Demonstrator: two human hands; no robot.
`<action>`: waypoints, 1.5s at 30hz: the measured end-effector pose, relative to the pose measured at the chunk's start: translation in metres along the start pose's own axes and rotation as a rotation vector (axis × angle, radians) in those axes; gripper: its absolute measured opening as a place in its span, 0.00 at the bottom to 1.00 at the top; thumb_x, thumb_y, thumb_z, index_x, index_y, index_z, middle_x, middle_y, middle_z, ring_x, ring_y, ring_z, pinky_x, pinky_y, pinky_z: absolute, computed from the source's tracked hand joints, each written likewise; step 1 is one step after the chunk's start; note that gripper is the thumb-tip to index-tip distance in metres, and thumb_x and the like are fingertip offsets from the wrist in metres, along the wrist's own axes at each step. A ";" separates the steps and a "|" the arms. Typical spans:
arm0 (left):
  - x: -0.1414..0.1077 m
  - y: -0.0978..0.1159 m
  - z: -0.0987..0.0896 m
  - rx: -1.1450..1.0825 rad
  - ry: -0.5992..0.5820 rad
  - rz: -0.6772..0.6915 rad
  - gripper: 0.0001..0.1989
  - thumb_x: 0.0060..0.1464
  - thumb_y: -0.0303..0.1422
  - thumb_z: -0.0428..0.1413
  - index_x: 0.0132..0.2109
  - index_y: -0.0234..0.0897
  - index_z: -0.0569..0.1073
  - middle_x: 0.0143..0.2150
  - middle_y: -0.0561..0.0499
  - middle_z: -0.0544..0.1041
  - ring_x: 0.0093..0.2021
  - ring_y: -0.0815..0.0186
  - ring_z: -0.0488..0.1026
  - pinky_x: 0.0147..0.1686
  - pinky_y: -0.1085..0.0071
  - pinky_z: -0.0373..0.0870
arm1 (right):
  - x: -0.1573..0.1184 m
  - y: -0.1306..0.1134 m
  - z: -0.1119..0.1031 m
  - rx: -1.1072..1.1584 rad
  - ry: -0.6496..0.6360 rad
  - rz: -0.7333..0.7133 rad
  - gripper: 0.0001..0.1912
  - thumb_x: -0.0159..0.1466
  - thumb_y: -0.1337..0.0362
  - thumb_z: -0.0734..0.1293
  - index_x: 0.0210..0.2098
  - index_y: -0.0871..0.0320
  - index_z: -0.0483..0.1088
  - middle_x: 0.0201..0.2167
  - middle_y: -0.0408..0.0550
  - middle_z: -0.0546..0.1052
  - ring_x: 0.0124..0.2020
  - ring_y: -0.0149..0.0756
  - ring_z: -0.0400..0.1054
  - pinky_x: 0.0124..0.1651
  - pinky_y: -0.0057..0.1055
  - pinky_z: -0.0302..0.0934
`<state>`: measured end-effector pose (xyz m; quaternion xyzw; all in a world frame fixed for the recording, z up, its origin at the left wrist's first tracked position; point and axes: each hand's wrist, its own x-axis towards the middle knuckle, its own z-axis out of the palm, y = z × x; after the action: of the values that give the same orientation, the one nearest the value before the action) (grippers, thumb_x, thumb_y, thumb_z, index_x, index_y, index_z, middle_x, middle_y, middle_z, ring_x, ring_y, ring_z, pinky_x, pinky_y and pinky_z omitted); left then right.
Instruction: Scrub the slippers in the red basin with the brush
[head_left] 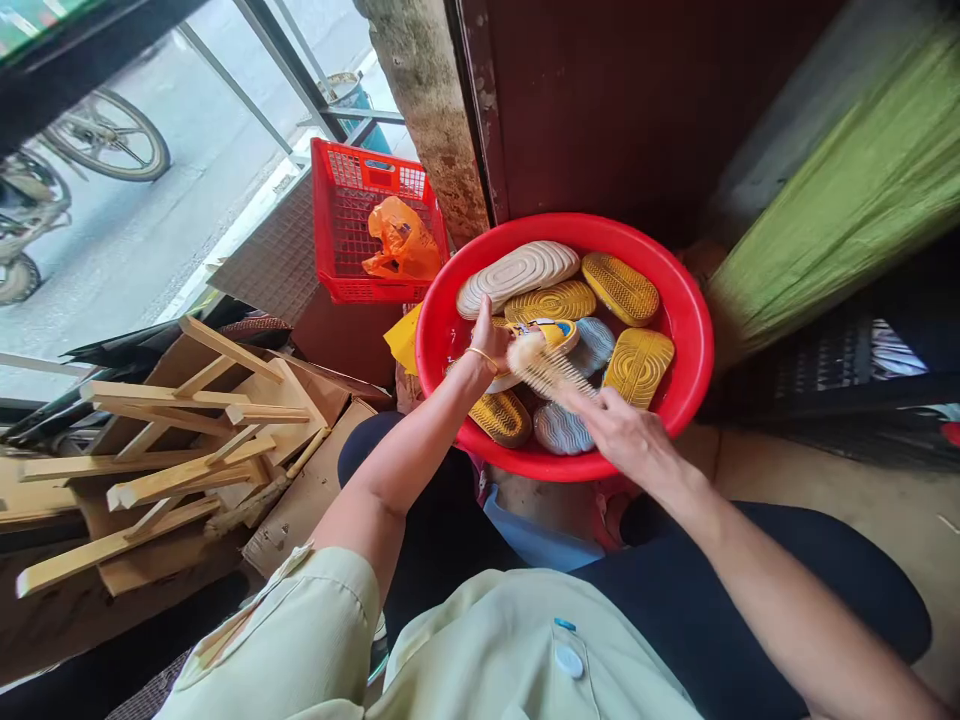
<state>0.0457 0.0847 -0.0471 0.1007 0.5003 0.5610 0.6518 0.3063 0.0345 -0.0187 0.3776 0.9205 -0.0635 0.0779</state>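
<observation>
A rust-stained dark red metal door and a rough, mottled concrete pillar rise behind the wide, round red plastic basin I work over, above my black trousers and pale green tunic. To its right hangs a finely ribbed green cloth. To its left lie brown cardboard and pale, rough-sawn wooden slats, near a red lattice plastic crate holding a crumpled orange plastic bag. Oval shoe soles with moulded yellow, white and pale blue treads crowd the basin. My left hand, a thin gold bangle at its wrist, holds a white-edged shoe mid-basin, its fingers together against the shoe. My right hand holds a pale bristle brush just above that shoe, its fingers clamped around the brush.
</observation>
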 end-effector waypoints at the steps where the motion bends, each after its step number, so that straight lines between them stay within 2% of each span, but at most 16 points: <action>1: -0.001 0.000 0.000 -0.010 -0.015 -0.019 0.45 0.57 0.68 0.42 0.51 0.29 0.76 0.34 0.37 0.80 0.45 0.48 0.79 0.45 0.55 0.78 | 0.006 0.000 0.004 -0.013 -0.024 -0.013 0.32 0.73 0.67 0.54 0.74 0.39 0.53 0.42 0.51 0.72 0.28 0.32 0.68 0.29 0.27 0.56; 4: -0.006 0.000 0.000 -0.043 -0.037 -0.107 0.46 0.57 0.69 0.40 0.50 0.30 0.77 0.35 0.36 0.81 0.44 0.49 0.80 0.45 0.54 0.78 | 0.017 0.021 0.014 -0.050 -0.013 0.094 0.33 0.72 0.69 0.53 0.73 0.38 0.55 0.42 0.51 0.72 0.28 0.33 0.69 0.29 0.28 0.57; 6: -0.009 -0.001 -0.002 -0.047 -0.034 -0.142 0.46 0.57 0.69 0.38 0.51 0.31 0.77 0.36 0.36 0.81 0.43 0.50 0.80 0.45 0.55 0.78 | 0.017 0.041 0.017 -0.028 0.062 0.191 0.30 0.74 0.65 0.52 0.73 0.43 0.57 0.41 0.52 0.73 0.29 0.36 0.70 0.29 0.29 0.58; 8: -0.012 -0.003 -0.003 -0.052 -0.042 -0.156 0.47 0.56 0.70 0.38 0.50 0.32 0.77 0.37 0.35 0.81 0.43 0.50 0.80 0.44 0.55 0.78 | 0.015 0.050 0.018 0.027 0.133 0.213 0.28 0.75 0.61 0.52 0.72 0.48 0.59 0.40 0.53 0.73 0.32 0.38 0.70 0.31 0.30 0.59; 10: -0.014 -0.009 -0.003 -0.051 -0.071 -0.167 0.47 0.54 0.71 0.39 0.48 0.32 0.78 0.37 0.35 0.81 0.42 0.50 0.80 0.44 0.55 0.79 | 0.015 0.042 0.020 0.074 0.141 0.166 0.28 0.75 0.59 0.51 0.72 0.49 0.59 0.40 0.53 0.73 0.34 0.38 0.70 0.32 0.30 0.60; 12: -0.017 -0.020 0.000 -0.043 -0.108 -0.165 0.44 0.55 0.70 0.41 0.46 0.33 0.78 0.37 0.37 0.81 0.41 0.51 0.80 0.44 0.57 0.79 | 0.020 0.023 0.023 0.080 0.084 0.131 0.28 0.75 0.60 0.51 0.73 0.47 0.57 0.41 0.53 0.74 0.33 0.38 0.71 0.33 0.31 0.60; 15: -0.026 -0.045 0.008 0.012 -0.116 -0.100 0.35 0.59 0.64 0.48 0.43 0.36 0.79 0.35 0.43 0.81 0.39 0.57 0.80 0.45 0.62 0.78 | 0.039 0.001 0.023 0.084 0.020 0.144 0.29 0.75 0.63 0.50 0.74 0.45 0.54 0.44 0.54 0.74 0.33 0.38 0.72 0.34 0.32 0.61; 18: -0.038 -0.071 0.011 0.194 -0.133 -0.027 0.23 0.56 0.53 0.62 0.41 0.36 0.78 0.34 0.46 0.80 0.38 0.60 0.79 0.45 0.63 0.78 | 0.062 0.007 0.014 0.131 0.054 0.209 0.29 0.75 0.63 0.50 0.74 0.50 0.56 0.45 0.57 0.75 0.37 0.41 0.73 0.36 0.33 0.62; 21: -0.047 -0.085 0.007 0.338 -0.183 0.068 0.16 0.51 0.41 0.69 0.43 0.37 0.79 0.37 0.48 0.82 0.45 0.56 0.79 0.48 0.62 0.76 | 0.074 0.023 0.003 0.171 0.107 0.242 0.28 0.75 0.62 0.51 0.73 0.52 0.57 0.45 0.58 0.76 0.40 0.42 0.73 0.38 0.32 0.63; 25: -0.042 -0.076 -0.002 0.427 -0.122 0.183 0.13 0.48 0.32 0.67 0.44 0.40 0.80 0.38 0.50 0.82 0.52 0.52 0.76 0.51 0.64 0.74 | 0.064 0.018 -0.002 0.156 0.151 0.204 0.29 0.75 0.61 0.50 0.74 0.52 0.55 0.47 0.58 0.75 0.38 0.42 0.73 0.38 0.33 0.63; 30: -0.027 -0.047 -0.014 0.567 -0.021 0.337 0.06 0.47 0.25 0.62 0.33 0.39 0.78 0.33 0.53 0.79 0.48 0.57 0.75 0.49 0.69 0.71 | 0.023 -0.016 0.010 0.044 0.028 0.106 0.30 0.74 0.66 0.50 0.75 0.50 0.53 0.44 0.56 0.74 0.30 0.38 0.73 0.30 0.31 0.61; 34: -0.023 -0.038 -0.017 0.696 -0.014 0.430 0.07 0.44 0.21 0.59 0.27 0.39 0.75 0.31 0.51 0.77 0.47 0.55 0.73 0.51 0.67 0.69 | 0.001 -0.001 0.008 0.004 -0.002 0.077 0.30 0.74 0.66 0.53 0.74 0.46 0.56 0.42 0.53 0.74 0.28 0.36 0.72 0.29 0.31 0.61; 37: -0.023 -0.044 -0.017 0.806 -0.101 0.479 0.10 0.42 0.20 0.57 0.26 0.42 0.76 0.34 0.48 0.79 0.54 0.51 0.72 0.58 0.62 0.66 | 0.000 0.019 -0.005 0.080 0.101 0.085 0.27 0.75 0.61 0.54 0.72 0.47 0.60 0.41 0.52 0.75 0.32 0.37 0.72 0.32 0.30 0.62; 40: -0.020 -0.056 -0.018 0.927 -0.143 0.487 0.11 0.41 0.20 0.58 0.24 0.44 0.73 0.36 0.45 0.79 0.58 0.48 0.71 0.64 0.58 0.61 | 0.010 0.015 -0.015 0.115 0.190 0.083 0.27 0.75 0.59 0.52 0.72 0.48 0.59 0.42 0.53 0.75 0.33 0.37 0.72 0.31 0.29 0.61; 43: -0.018 -0.063 -0.022 0.980 -0.100 0.463 0.12 0.40 0.20 0.59 0.22 0.44 0.70 0.33 0.43 0.78 0.57 0.47 0.71 0.65 0.56 0.61 | 0.022 0.002 -0.012 0.100 0.138 -0.015 0.29 0.75 0.64 0.52 0.73 0.42 0.56 0.44 0.52 0.75 0.32 0.35 0.72 0.30 0.28 0.58; 45: -0.017 -0.062 -0.028 0.978 -0.111 0.486 0.11 0.42 0.21 0.59 0.23 0.44 0.72 0.36 0.43 0.80 0.57 0.48 0.71 0.64 0.57 0.62 | 0.025 0.009 -0.003 0.084 0.073 -0.012 0.30 0.74 0.67 0.53 0.73 0.40 0.57 0.44 0.52 0.75 0.33 0.35 0.72 0.31 0.28 0.59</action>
<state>0.0655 0.0370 -0.0945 0.5342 0.6298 0.3914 0.4061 0.2952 0.0582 -0.0214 0.3770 0.9215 -0.0886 0.0278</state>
